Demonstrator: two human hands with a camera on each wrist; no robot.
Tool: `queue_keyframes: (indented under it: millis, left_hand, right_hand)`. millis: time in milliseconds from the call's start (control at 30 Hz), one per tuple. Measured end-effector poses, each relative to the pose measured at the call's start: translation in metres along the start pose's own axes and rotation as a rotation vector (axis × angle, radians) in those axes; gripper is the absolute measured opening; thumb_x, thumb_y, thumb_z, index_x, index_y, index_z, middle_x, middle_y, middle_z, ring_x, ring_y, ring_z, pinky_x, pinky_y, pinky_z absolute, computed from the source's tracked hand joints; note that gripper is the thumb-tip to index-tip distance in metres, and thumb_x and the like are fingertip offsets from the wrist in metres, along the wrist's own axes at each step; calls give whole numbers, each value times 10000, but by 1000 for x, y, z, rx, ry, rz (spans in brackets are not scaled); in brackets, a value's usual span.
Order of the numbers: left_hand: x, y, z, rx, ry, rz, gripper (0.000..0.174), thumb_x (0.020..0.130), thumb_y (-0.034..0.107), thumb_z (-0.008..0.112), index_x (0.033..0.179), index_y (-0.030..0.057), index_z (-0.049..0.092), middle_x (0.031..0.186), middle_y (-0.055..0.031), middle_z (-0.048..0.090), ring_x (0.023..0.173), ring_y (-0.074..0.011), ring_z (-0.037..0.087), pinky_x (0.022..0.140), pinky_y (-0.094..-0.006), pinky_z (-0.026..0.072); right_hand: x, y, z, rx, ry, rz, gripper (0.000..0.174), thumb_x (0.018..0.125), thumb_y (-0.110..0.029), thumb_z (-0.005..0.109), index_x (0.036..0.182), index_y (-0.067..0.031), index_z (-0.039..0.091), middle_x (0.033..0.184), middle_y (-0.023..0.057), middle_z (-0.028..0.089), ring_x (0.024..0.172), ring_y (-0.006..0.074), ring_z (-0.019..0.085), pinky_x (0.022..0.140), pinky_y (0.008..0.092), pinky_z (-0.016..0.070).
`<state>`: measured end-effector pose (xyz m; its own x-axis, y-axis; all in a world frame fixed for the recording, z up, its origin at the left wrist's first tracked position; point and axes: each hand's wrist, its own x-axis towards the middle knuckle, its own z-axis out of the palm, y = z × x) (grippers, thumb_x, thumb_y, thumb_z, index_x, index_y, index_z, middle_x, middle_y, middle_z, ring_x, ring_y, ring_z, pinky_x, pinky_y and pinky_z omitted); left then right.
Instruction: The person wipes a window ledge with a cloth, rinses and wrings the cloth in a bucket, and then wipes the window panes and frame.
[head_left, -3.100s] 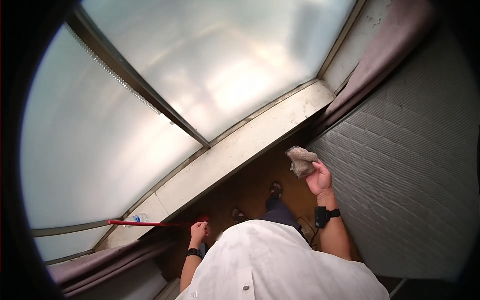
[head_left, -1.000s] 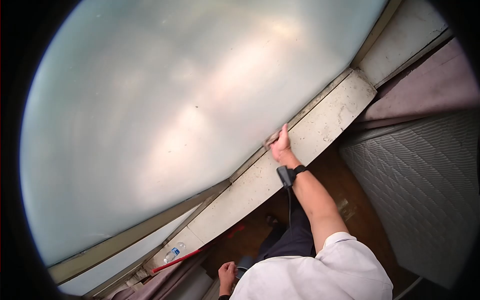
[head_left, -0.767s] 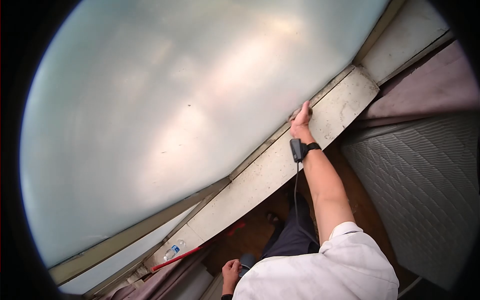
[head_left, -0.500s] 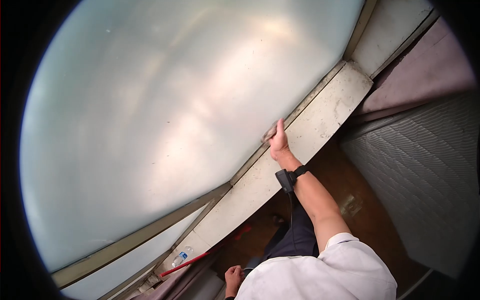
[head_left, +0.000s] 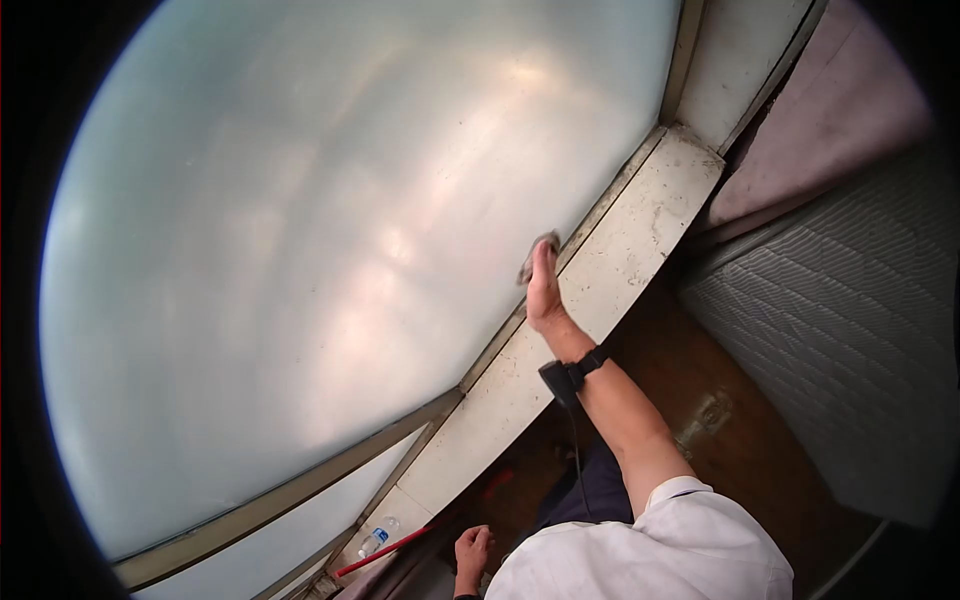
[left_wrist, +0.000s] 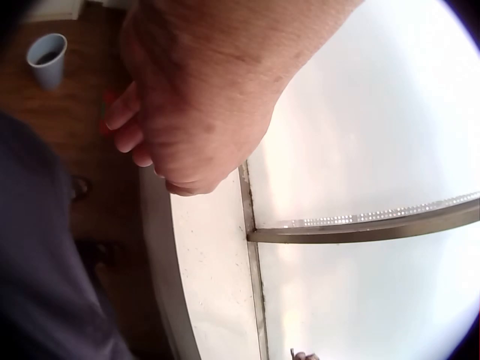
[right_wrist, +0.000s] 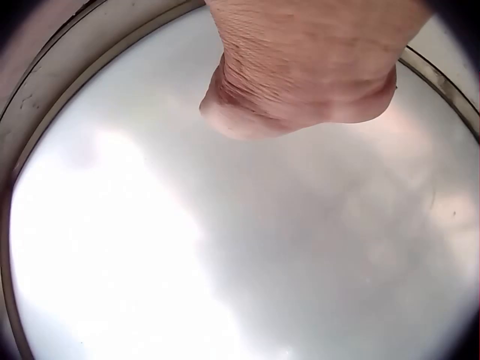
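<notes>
In the head view, the right hand [head_left: 543,290] holds a greyish-brown cloth [head_left: 535,256] against the lower edge of a large frosted window pane [head_left: 350,240], just above the pale sill [head_left: 640,235]. The right wrist view shows the back of that hand [right_wrist: 300,90] over the pane; its fingers and the cloth are hidden there. Low by the body, the left hand [head_left: 473,550] hangs with fingers loosely curled and nothing visible in it. The left wrist view shows this hand [left_wrist: 202,135] above the sill [left_wrist: 214,277].
A clear plastic bottle [head_left: 373,541] lies on the sill's left end beside a red rod [head_left: 385,552]. Right of the sill are a pinkish curtain [head_left: 810,120] and a grey quilted mattress [head_left: 850,310]. A cup [left_wrist: 48,64] with dark contents stands on the brown floor [left_wrist: 90,45].
The right hand has carried the cloth from beside the mattress to the window, then moved up and down along the pane's lower edge. Most recently it has shifted slightly left onto the glass.
</notes>
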<state>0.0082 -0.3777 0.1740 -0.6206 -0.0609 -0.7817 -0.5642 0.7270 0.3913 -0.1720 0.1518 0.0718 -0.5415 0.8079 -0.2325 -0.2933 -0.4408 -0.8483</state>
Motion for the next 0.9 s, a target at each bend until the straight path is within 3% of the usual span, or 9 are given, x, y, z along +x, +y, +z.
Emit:
queue_keyframes:
  millis: [33,233,300,367,433,567,633,700,900]
  left_hand:
    - [-1,7,1,3,0,0,266,974,209,673,1098,-21,719,882,-70,724,751,-131,682,679,-255,553]
    - [9,57,12,7,-62,118,240,967,183,676,1090,-19,720,899,-68,734,776,-126,674,696,-267,558]
    - [22,83,19,235,-34,353,245,958,163,681,1138,-2,702,994,-92,725,822,-165,678,693,-280,555]
    - [19,145,33,299,-43,505,269,951,163,695,1176,17,683,1058,-101,699,848,-176,676,699,-280,557]
    - [26,200,47,387,-70,709,324,936,164,715,1233,50,659,1202,-123,635,938,-202,667,716,-292,567]
    - [40,279,77,467,-96,818,351,892,194,745,1202,51,663,1365,-170,565,1075,-293,645,854,-397,565]
    - [40,309,92,621,-76,1078,360,879,188,749,1207,65,668,1391,-186,556,1136,-356,627,945,-431,539]
    - [24,333,105,662,-102,1091,357,879,188,746,1205,65,669,1399,-192,550,1169,-373,611,969,-437,528]
    - [14,328,114,742,-133,1162,333,880,177,741,1182,55,677,1390,-202,555,1196,-396,594,983,-450,520]
  right_hand:
    - [26,-11,-8,-206,30,-163,927,1027,-676,347,1538,89,236,1639,239,194,1505,301,218,1232,422,152]
    - [102,12,-51,16,49,25,906,1050,-642,302,1558,99,191,1656,225,184,1520,265,211,1228,389,202]
    - [79,52,-32,-233,208,89,856,1014,-681,344,1290,121,461,1492,269,376,1321,319,426,1109,476,330]
    - [36,78,-31,-354,56,155,594,1084,-535,355,1216,28,494,1263,134,468,1162,208,462,1081,369,371]
    - [-25,36,-13,-376,-72,-7,554,1096,-452,333,1119,70,520,1266,247,454,1150,351,461,1041,432,368]
    - [-64,-36,12,-217,-89,-347,430,1099,-368,392,1165,48,483,1202,202,435,1111,310,444,1049,390,347]
    - [-39,-60,12,-273,-96,-529,480,1087,-408,416,1177,61,466,1220,208,429,1120,317,435,1060,413,331]
    - [4,-84,16,-274,89,-722,533,1074,-454,426,1141,73,463,1190,209,425,1110,328,427,1063,442,315]
    - [120,-57,-45,-494,346,-301,811,1000,-728,334,1020,74,451,1128,255,443,1093,346,444,1071,467,316]
